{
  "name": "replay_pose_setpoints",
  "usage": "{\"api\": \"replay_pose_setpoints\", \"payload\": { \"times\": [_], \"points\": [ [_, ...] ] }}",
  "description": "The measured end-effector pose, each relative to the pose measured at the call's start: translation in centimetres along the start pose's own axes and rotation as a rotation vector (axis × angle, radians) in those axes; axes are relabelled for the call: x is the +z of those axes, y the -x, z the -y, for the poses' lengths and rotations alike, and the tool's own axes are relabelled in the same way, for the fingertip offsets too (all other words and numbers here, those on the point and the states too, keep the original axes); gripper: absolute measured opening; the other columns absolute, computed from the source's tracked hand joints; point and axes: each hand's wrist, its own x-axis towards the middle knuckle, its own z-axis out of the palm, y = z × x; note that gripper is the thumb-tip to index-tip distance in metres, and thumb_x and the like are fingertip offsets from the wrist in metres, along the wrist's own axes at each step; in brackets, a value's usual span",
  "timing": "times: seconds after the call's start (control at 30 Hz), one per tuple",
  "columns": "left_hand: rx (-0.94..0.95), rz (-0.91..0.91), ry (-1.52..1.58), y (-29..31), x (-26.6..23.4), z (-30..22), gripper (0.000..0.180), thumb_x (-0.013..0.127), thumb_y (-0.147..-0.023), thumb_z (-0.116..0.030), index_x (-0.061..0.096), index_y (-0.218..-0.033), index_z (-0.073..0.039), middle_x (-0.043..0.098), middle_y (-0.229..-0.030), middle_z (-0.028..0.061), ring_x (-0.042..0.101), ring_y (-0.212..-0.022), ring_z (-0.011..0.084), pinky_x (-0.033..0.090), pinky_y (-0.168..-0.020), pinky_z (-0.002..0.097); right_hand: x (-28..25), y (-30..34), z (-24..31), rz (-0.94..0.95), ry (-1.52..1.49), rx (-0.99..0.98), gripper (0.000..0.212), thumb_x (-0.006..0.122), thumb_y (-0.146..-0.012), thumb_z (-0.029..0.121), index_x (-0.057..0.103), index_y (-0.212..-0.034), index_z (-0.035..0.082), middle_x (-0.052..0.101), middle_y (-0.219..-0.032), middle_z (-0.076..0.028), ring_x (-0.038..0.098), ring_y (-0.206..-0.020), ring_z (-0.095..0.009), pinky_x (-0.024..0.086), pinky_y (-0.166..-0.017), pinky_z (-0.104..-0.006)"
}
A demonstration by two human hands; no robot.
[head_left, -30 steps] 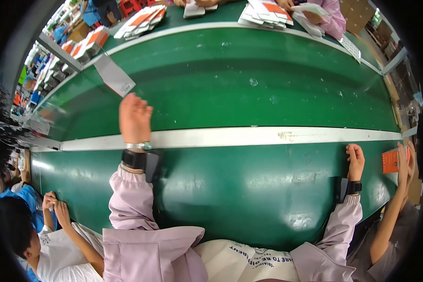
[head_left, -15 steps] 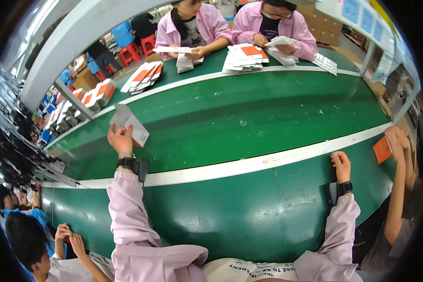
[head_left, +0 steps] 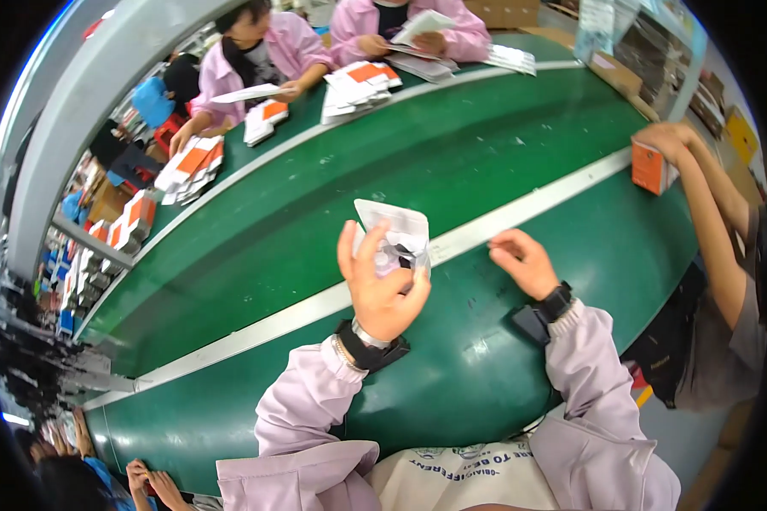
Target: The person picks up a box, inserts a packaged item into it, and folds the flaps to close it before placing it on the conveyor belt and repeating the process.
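In my left hand (head_left: 383, 294) is a small white carton (head_left: 407, 223), its flap raised. The fingers grip it around the sides, over the white strip in the middle of the green work surface. Inside the carton something dark shows, along with what looks like clear plastic; its kind cannot be made out. To the right of the carton, and apart from it, is my right hand (head_left: 528, 264). Its fingers are curled in together, and nothing shows in them. Both wrists wear black bands with a dark block attached.
A white strip (head_left: 298, 313) crosses the green table (head_left: 477, 358). At right, another person's hands (head_left: 666, 140) hold an orange box (head_left: 649, 168). Across the table, two people in pink handle flat white cartons beside piles of orange-and-white cartons (head_left: 358, 89). Another person's hands (head_left: 149, 477) are at lower left.
My left hand has brought the carton from the far left to the middle, nearer me. My right hand has moved left toward it. The view has turned right.
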Motion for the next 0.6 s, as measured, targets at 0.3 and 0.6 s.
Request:
{"api": "replay_pose_setpoints", "payload": {
  "times": [0.3,0.6],
  "points": [
    [-0.24,-0.171,0.517,-0.2,0.5,1.3,0.037,0.058,-0.074,-0.021,0.048,-0.106,-0.006,0.031,-0.127,0.0133,0.025,-0.12,0.0332,0.021,-0.098,0.0418,4.2,2.0,2.8,0.122,0.1,-0.371,0.05,0.066,-0.067,0.009,0.041,-0.111,0.006,0.04,-0.116,-0.012,0.043,-0.104,-0.023,0.034,-0.089,-0.0328],
    [-0.949,0.415,1.325,5.4,4.3,3.4,0.054,0.038,-0.089,-0.031,0.02,-0.129,0.0,0.031,-0.129,0.0096,0.031,-0.118,0.0211,0.024,-0.097,0.032,4.1,2.5,3.0,0.086,0.213,-0.349,0.058,0.059,-0.076,0.026,0.035,-0.122,0.0,0.034,-0.123,-0.016,0.036,-0.114,-0.026,0.028,-0.094,-0.0346]
  ]
}}
